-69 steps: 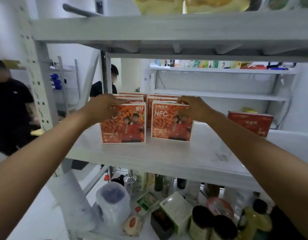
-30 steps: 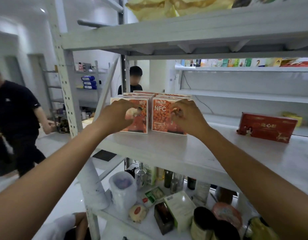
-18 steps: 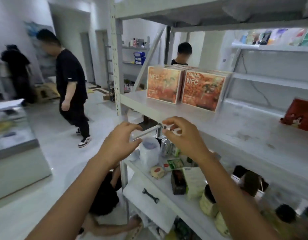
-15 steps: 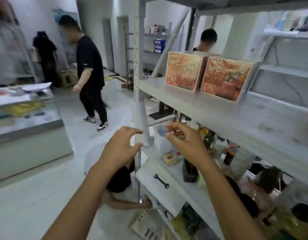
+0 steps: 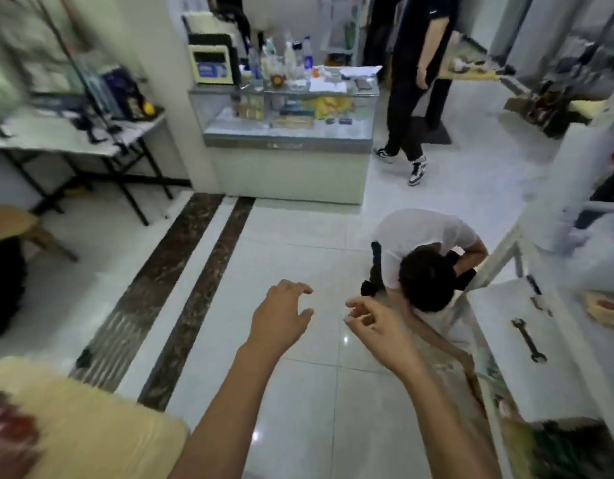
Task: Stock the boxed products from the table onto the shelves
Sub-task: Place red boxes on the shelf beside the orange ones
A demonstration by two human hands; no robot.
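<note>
Gone from view are the orange NFC boxes that stood on the shelf half a second ago; the head camera has swung away from them and now looks down across the glossy white tiled floor (image 5: 298, 402). No writing can be read anywhere in this blurred frame. Both hands hang over the floor, near each other but apart, and neither holds anything: the left hand (image 5: 281, 319) is loosely open with its fingers curled and spread, and the right hand (image 5: 374, 323) is half open, its fingertips (image 5: 353, 311) drawn close together. None of the boxed products can be made out; a pale yellow surface with a red smear (image 5: 88, 433) fills the lower left corner, too blurred to identify. At the right edge stands the white metal shelf unit (image 5: 526, 357), with a dark spanner (image 5: 528, 339) lying on its low shelf. Beside it a person in a white shirt (image 5: 419, 243) crouches on the floor.
</note>
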